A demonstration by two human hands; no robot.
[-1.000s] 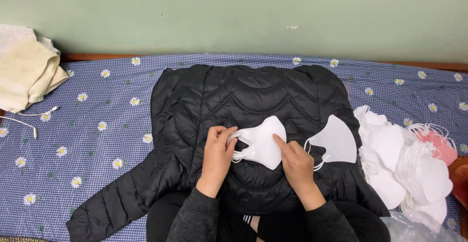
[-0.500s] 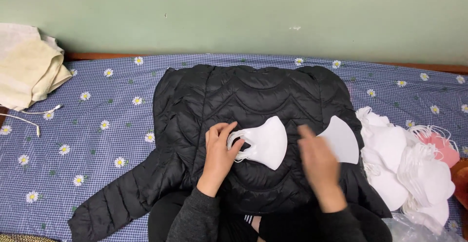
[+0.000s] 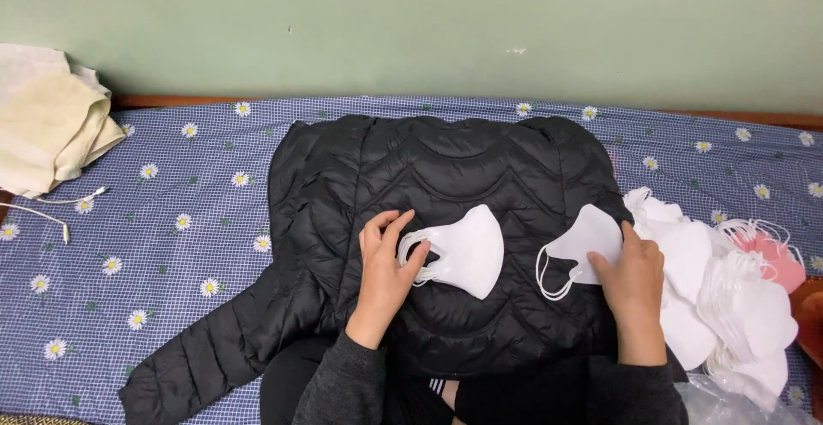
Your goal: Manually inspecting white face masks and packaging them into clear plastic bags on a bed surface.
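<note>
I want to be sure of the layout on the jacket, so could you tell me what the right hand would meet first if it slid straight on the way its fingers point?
The right hand points up and slightly left, fingers already on the single white mask. Beyond it lies only black quilted jacket, as far as one view shows.

Bed [image 3: 171,322] against a pale green wall, covered in a blue checked sheet [image 3: 154,219] dotted with white daisies. Spread flat across its middle, a black quilted jacket [image 3: 429,168], one sleeve trailing toward the lower left. At the far left, folded cream cloths [image 3: 47,125] and a thin white cable [image 3: 43,211] just beside them. At the right, a loose heap of white masks [image 3: 729,296], a pink one [image 3: 776,254] among them.
</note>
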